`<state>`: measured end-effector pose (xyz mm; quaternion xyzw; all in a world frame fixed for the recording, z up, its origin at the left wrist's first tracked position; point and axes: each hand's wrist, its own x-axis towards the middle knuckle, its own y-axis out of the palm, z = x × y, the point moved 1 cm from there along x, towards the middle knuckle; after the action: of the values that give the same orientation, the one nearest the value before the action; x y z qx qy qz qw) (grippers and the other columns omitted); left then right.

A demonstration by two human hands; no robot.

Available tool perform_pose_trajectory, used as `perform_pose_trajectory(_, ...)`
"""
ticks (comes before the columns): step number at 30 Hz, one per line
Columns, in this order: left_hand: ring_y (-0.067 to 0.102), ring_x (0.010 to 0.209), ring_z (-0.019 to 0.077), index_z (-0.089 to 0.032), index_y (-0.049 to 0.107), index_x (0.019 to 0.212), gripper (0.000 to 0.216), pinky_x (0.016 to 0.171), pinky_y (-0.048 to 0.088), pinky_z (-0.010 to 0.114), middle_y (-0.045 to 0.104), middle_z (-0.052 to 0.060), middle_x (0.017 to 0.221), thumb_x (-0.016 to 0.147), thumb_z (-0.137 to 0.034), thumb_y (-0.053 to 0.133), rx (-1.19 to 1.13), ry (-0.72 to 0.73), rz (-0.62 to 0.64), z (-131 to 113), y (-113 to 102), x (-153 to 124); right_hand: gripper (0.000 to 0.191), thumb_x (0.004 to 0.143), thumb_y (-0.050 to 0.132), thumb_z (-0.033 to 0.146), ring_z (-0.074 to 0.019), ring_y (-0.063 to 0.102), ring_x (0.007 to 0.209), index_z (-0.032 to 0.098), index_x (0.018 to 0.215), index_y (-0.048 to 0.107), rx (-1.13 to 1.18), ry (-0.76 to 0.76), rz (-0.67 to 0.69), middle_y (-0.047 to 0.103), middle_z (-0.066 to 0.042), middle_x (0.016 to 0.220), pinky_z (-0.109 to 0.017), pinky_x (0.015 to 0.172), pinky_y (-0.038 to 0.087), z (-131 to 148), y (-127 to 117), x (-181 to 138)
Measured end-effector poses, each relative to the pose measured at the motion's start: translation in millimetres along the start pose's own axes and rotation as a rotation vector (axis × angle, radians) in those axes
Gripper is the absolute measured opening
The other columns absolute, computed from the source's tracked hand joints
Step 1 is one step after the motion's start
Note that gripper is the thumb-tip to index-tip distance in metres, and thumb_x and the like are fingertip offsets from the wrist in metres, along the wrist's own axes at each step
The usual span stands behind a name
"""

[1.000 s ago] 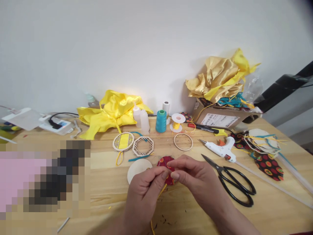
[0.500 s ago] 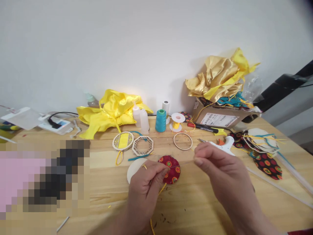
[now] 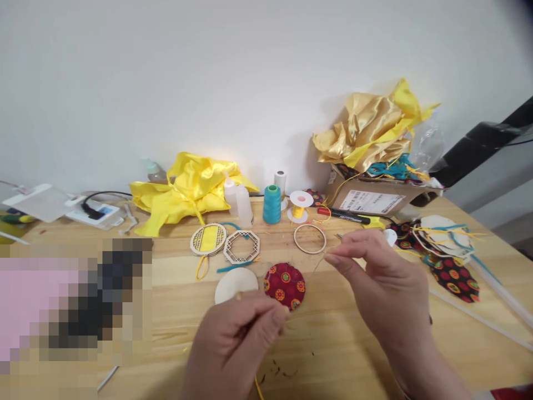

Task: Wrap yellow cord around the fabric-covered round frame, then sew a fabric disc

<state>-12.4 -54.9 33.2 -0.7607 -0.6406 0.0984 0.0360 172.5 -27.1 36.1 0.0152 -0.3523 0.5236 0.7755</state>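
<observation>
My left hand is closed in a pinch at the lower edge of a round maroon patterned fabric disc; whatever is between its fingertips is too small to make out. A yellow cord shows below that hand. Up and to the right, my right hand pinches a thin strand that slants down toward the disc; whether it is thread or a needle I cannot tell. Beside the maroon disc lies a plain cream disc, partly covered by my left hand.
Behind the discs lie a thin wooden ring, an octagonal lattice frame and a round lattice frame. Farther back stand a teal thread cone, a yellow cord spool, white bottles and a cardboard box of fabric scraps.
My left hand has moved down and left, uncovering more of both discs. My right hand has shifted slightly left and stays pinched; the strand at its fingertips now hangs slanted downward.
</observation>
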Motion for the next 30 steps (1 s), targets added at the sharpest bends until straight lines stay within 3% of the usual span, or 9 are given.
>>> perform_pose_trajectory(1,0.043,0.043,0.0085,-0.017,0.069,0.058,0.026,0.042,0.030,0.021,0.059,0.002,0.052,0.076,-0.032,0.059,-0.097,-0.183,0.188,1,3,-1,0.011,0.073,0.066,0.013,-0.0137,0.051,0.077,0.024,0.072,0.064,-0.004,-0.014,0.019,0.053,0.001,0.076,-0.030,0.069,0.040,2,2,-2)
perform_pose_trajectory(2,0.037,0.037,0.0056,-0.016,0.070,0.061,0.030,0.038,0.024,0.020,0.063,0.004,0.056,0.078,-0.036,0.056,-0.233,-0.326,0.294,3,6,-1,0.012,0.073,0.066,0.012,-0.0139,0.050,0.076,0.024,0.073,0.064,-0.012,-0.032,0.041,0.051,0.001,0.076,-0.030,0.066,0.040,6,4,-5)
perform_pose_trajectory(4,0.031,0.032,0.0017,-0.015,0.072,0.072,0.032,0.034,0.016,0.019,0.068,0.007,0.067,0.079,-0.040,0.053,-0.494,-0.523,0.407,6,12,0,0.013,0.073,0.064,0.011,-0.0145,0.047,0.074,0.024,0.072,0.065,-0.045,-0.090,0.093,0.048,0.000,0.075,-0.030,0.063,0.040,13,5,-12)
perform_pose_trajectory(6,0.031,0.029,0.0018,-0.015,0.071,0.076,0.032,0.032,0.012,0.019,0.064,0.004,0.055,0.078,-0.042,0.054,-0.650,-0.621,0.481,10,16,1,0.018,0.074,0.060,0.008,-0.0161,0.046,0.076,0.024,0.070,0.066,-0.107,-0.181,0.140,0.046,-0.001,0.075,-0.031,0.064,0.041,20,4,-20)
perform_pose_trajectory(8,0.028,0.029,0.0019,-0.014,0.070,0.069,0.031,0.032,0.010,0.018,0.051,-0.002,0.041,0.078,-0.041,0.056,-0.735,-0.649,0.446,14,18,3,0.022,0.074,0.057,0.006,-0.0172,0.045,0.077,0.026,0.070,0.067,-0.168,-0.262,0.178,0.047,-0.002,0.073,-0.033,0.068,0.041,24,2,-30)
perform_pose_trajectory(11,0.024,0.031,0.0007,-0.013,0.067,0.063,0.023,0.034,0.011,0.017,0.043,-0.006,0.039,0.076,-0.031,0.061,-0.826,-0.643,0.328,19,20,4,0.019,0.072,0.061,0.009,-0.0163,0.043,0.074,0.027,0.067,0.067,-0.234,-0.323,0.231,0.049,-0.001,0.069,-0.029,0.067,0.042,24,2,-44)
perform_pose_trajectory(18,0.035,0.042,0.0010,-0.011,0.065,0.070,0.013,0.039,0.017,0.015,0.063,0.002,0.068,0.076,-0.023,0.064,-0.765,-0.605,0.192,26,17,7,0.029,0.077,0.061,0.019,-0.0135,0.041,0.067,0.021,0.049,0.054,-0.174,-0.346,0.173,0.048,0.001,0.057,-0.024,0.061,0.038,8,11,-72)
perform_pose_trajectory(24,0.054,0.067,0.0097,-0.014,0.066,0.074,0.009,0.058,0.041,0.019,0.065,0.004,0.073,0.077,-0.022,0.063,-0.725,-0.531,0.060,26,9,11,0.010,0.072,0.066,0.022,-0.0138,0.047,0.070,0.025,0.065,0.061,-0.017,-0.116,0.690,0.054,0.001,0.066,-0.022,0.059,0.042,-6,6,-88)
perform_pose_trajectory(30,0.060,0.071,0.0141,-0.013,0.065,0.073,0.012,0.069,0.049,0.030,0.066,0.005,0.073,0.080,-0.020,0.058,-0.815,-0.486,0.103,22,5,17,0.015,0.079,0.059,0.022,-0.0093,0.050,0.066,0.020,0.064,0.057,0.142,0.117,0.875,0.052,0.000,0.077,-0.017,0.053,0.042,-13,15,-101)
